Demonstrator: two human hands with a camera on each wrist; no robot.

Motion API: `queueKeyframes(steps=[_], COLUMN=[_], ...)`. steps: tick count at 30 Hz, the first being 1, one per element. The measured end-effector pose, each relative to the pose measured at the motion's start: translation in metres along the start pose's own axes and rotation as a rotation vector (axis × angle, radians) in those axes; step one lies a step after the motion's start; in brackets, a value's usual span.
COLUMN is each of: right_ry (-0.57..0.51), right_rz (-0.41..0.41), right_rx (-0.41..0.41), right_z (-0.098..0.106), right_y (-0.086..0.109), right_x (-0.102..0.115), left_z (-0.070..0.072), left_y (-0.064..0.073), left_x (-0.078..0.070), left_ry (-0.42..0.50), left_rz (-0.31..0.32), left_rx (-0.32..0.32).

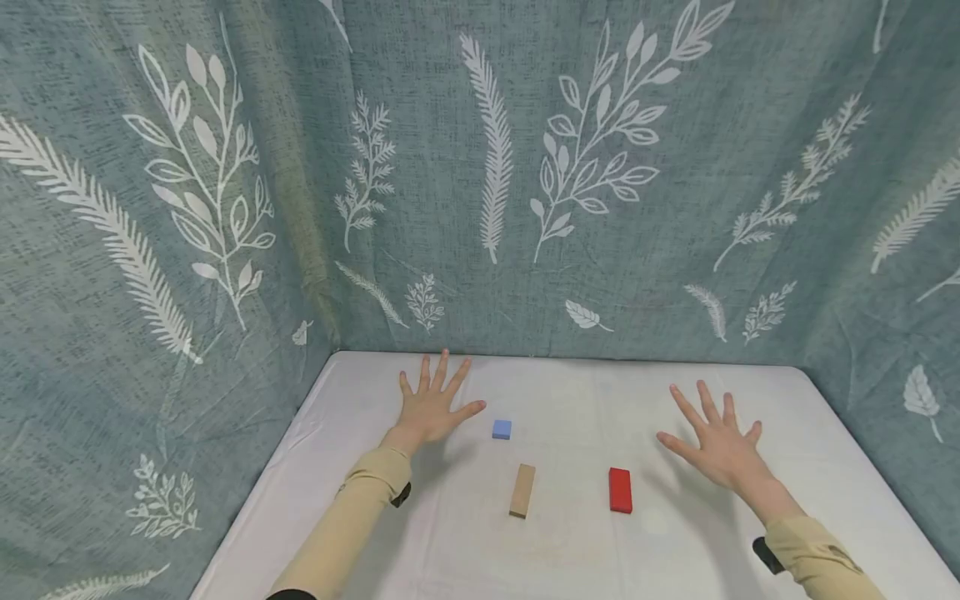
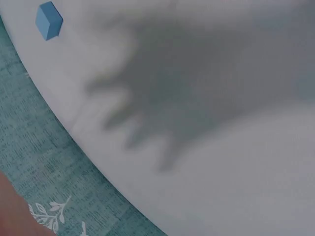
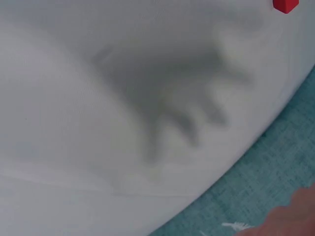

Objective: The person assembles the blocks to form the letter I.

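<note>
Blue squarish block (image 1: 502, 430) lies just below the head frame's centre on a white cloth-covered table (image 1: 558, 558), near the left hand (image 1: 430, 412), fingers spread. Red rectangular block (image 1: 620, 490): lower right of centre, near the right hand (image 1: 722, 448), likewise spread. Tan rectangular block (image 1: 522, 491): lower centre. Blue-green, white-leaf-printed fabric (image 1: 431, 67) hangs behind the table and along both sides.

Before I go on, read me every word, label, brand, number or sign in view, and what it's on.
No readable text anywhere.
Blue block, wooden block, red block: none visible.
Curtain: white leaf prints only.
Dark pieces at the left wrist and right wrist: too small to tell.
</note>
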State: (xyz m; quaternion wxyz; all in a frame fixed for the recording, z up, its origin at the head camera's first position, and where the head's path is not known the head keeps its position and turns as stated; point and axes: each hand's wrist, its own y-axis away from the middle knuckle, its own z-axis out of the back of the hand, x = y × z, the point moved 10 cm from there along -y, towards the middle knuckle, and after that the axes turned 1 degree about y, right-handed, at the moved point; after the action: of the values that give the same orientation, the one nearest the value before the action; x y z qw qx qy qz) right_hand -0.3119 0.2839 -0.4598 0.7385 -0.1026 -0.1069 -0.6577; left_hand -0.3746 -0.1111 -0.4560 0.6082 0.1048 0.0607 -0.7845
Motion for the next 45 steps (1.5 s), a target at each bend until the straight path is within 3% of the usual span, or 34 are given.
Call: queueKeyframes(steps=[22, 45], right_ry=[-0.083, -0.365], right_rz=[0.064, 0.145], right_rx=[0.028, 0.113], right_z=[-0.014, -0.037], right_y=[0.009, 0.019], right_x=[0.020, 0.035], left_z=[-0.006, -0.017], left_y=[0.011, 0.020], left_x=[-0.028, -0.071], left_ry=[0.108, 0.333], left_rz=[-0.108, -0.261], left_rx=[-0.002, 0.056])
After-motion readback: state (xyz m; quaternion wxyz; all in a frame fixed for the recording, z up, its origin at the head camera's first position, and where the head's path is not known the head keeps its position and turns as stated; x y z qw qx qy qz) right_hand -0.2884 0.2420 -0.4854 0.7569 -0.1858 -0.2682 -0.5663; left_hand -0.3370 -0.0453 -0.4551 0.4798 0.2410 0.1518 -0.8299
